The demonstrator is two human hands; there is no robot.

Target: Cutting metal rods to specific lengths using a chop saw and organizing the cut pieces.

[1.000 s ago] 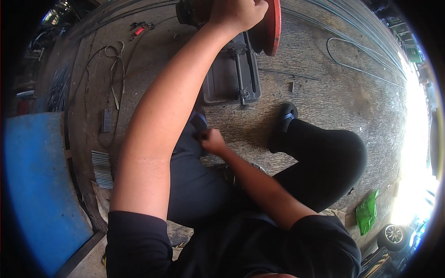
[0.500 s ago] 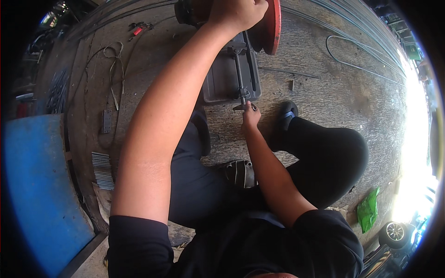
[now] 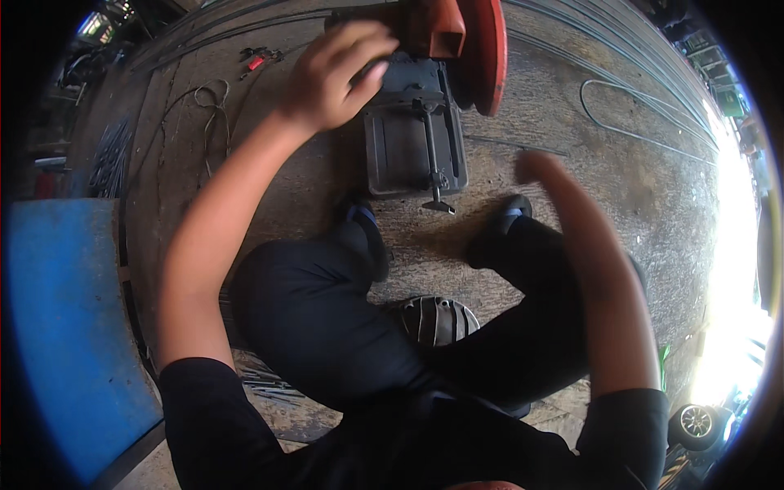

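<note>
While my left hand (image 3: 331, 82) hangs loosely spread, from here I cannot tell whether my blurred right hand (image 3: 541, 168) is clenched; the red-guarded chop saw (image 3: 410, 79) stands between them.

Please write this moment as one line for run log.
left-hand grip: open, near cut-off saw | right-hand grip: blurred, apart from vise handle | thin rod: on floor

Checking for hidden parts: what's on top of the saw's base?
On the base, a clamp runs along the right, its handle past the near edge. The red head covers the far end; anything there is hidden.
</note>
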